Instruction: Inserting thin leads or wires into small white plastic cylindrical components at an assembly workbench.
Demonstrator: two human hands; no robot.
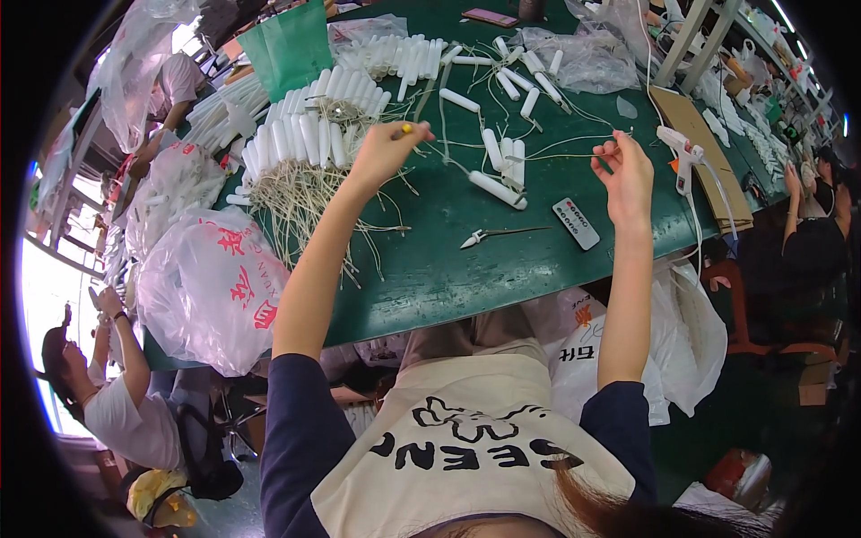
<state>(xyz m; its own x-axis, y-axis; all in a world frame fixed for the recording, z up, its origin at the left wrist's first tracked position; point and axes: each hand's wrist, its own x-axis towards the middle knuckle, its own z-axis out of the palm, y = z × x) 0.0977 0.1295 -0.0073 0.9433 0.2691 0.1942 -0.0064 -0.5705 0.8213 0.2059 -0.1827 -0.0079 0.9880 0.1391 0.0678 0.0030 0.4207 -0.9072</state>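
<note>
Head view: the left hand is raised over the green table, its fingers pinched shut on a small yellow piece at one end of a thin pale wire. The right hand pinches the wire's other end between thumb and fingertips, so the wire runs between both hands above the table. Beneath lie loose white tubes, a heap of wired tubes to the left, small snips, a grey remote and a white glue gun
</note>
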